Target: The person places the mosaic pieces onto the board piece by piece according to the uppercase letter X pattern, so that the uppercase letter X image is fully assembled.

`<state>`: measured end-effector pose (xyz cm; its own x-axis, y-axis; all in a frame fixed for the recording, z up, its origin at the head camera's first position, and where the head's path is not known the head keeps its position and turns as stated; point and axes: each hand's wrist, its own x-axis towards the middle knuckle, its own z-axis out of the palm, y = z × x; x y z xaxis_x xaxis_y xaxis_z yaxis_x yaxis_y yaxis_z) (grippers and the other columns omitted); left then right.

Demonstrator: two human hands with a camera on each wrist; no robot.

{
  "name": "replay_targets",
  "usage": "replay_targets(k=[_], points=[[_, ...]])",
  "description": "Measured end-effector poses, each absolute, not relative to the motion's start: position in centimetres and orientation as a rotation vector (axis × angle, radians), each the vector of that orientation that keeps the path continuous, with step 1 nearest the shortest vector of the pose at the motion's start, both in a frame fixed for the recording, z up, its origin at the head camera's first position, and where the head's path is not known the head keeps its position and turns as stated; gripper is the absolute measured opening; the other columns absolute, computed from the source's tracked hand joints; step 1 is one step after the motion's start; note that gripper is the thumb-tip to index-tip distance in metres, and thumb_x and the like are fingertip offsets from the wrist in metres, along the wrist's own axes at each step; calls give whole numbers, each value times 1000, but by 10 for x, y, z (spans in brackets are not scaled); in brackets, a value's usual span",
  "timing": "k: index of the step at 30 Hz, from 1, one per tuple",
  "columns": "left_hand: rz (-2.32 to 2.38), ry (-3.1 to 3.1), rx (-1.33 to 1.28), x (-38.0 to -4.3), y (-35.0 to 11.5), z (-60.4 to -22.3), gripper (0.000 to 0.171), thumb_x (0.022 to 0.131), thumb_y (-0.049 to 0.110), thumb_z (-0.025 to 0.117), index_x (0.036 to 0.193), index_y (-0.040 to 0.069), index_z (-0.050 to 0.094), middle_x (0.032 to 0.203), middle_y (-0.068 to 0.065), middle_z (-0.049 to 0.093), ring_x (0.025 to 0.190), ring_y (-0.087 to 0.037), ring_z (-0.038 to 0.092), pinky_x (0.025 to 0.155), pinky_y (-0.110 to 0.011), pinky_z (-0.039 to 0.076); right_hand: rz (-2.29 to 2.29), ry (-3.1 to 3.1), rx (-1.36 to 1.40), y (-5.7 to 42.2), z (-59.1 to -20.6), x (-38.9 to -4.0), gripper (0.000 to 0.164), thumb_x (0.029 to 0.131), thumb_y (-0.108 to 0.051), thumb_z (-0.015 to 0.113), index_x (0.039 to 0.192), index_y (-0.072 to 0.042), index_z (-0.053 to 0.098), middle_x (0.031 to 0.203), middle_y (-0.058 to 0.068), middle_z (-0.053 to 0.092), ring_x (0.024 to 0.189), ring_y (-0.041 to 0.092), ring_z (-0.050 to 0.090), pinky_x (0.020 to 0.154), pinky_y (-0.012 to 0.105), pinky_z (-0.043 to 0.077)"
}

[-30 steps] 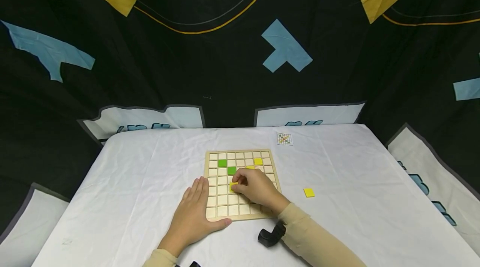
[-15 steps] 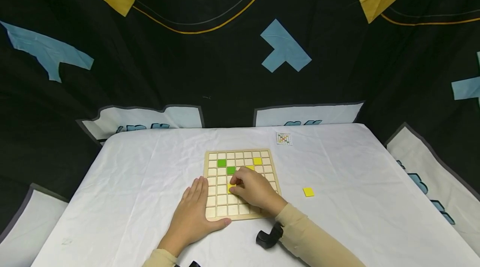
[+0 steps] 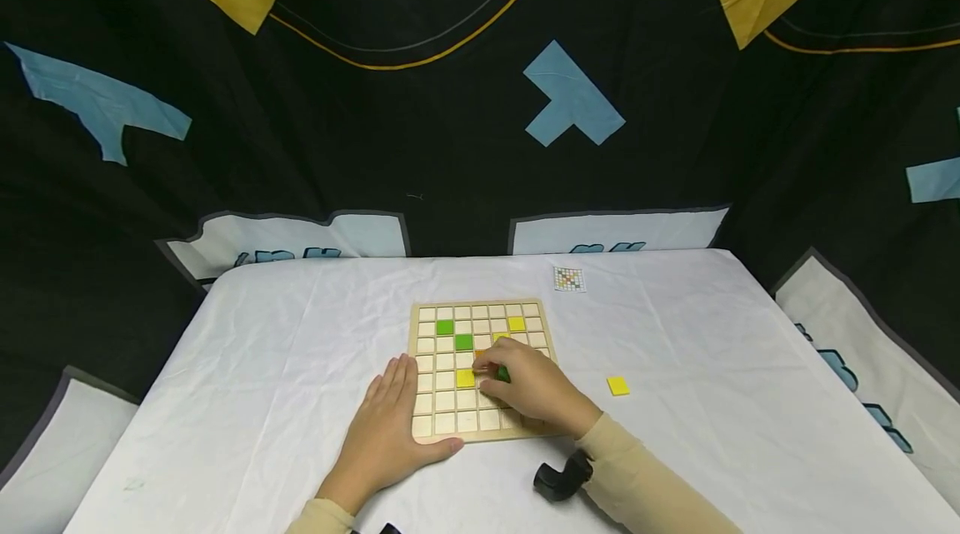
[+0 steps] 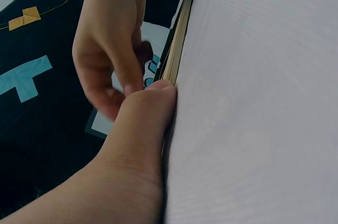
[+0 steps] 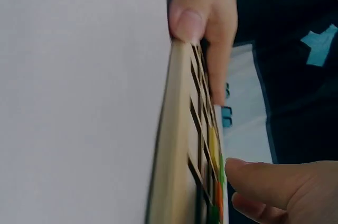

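Note:
A square wooden grid board (image 3: 446,422) lies on the white table. My left hand (image 3: 386,421) rests along its left edge, fingers straight, with the thumb at the front edge; the right wrist view shows that thumb (image 5: 188,26) against the board's corner. Over the middle of the grid is my right hand (image 3: 534,386), thumb and fingertips bent but apart, holding nothing. Just left of its fingertips a yellow tile (image 3: 465,378) sits in a cell. A green tile (image 3: 504,373) shows between the thumb and forefinger. Part of an orange tile (image 3: 480,354) peeks out behind the fingers.
Two green tiles, one of them a green tile (image 3: 445,326) at the upper left, and a yellow tile (image 3: 516,323) at the upper right fill other cells. A loose yellow tile (image 3: 618,386) lies right of the board. Behind it lies a small printed pattern card (image 3: 569,279).
My right hand has let go of the yellow tile, which now sits in its cell, and has drawn back to the right. The left hand has stayed put.

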<state>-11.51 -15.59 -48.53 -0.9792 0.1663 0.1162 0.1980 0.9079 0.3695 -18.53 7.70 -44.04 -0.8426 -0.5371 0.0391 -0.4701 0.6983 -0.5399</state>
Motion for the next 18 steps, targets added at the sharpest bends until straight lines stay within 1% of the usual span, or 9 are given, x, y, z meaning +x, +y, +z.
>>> replay_targets(k=[2,7,10,13,18], points=[[-593,-2988,-284,-115,-156,-486,133,68,90,56,154,-6,24,163,-21,22,154,-35,19,123,-53,21,-832,2793,-817,87,-438,-184,21,91,-26,72,111,-23,72,91,-13,59,82,8,56,75,24,47],[-587,-2997,-284,-115,-156,-485,133,68,90,57,154,-6,24,163,-20,22,154,-35,18,123,-53,22,-838,2815,-751,121,-434,-184,19,90,-20,74,109,-19,72,88,-11,58,80,10,53,71,26,45],[-587,-2998,-287,-115,-156,-484,133,68,89,57,154,-6,24,164,-20,21,154,-35,18,123,-52,22,-819,2834,-685,145,-432,-184,21,89,-18,74,110,-17,71,88,-10,59,82,12,54,74,29,45],[-594,-2999,-285,-115,-156,-484,133,68,88,58,154,-6,23,164,-20,21,154,-34,18,123,-53,22,-794,2852,-600,170,-432,-183,25,88,-17,75,113,-17,70,89,-10,59,88,13,55,82,35,47],[-600,-3002,-287,-115,-156,-484,133,68,89,57,154,-7,23,164,-20,20,154,-35,17,123,-53,22,-748,2874,-506,209,-433,-182,32,87,-17,76,119,-16,69,90,-8,59,90,15,54,86,41,48]])
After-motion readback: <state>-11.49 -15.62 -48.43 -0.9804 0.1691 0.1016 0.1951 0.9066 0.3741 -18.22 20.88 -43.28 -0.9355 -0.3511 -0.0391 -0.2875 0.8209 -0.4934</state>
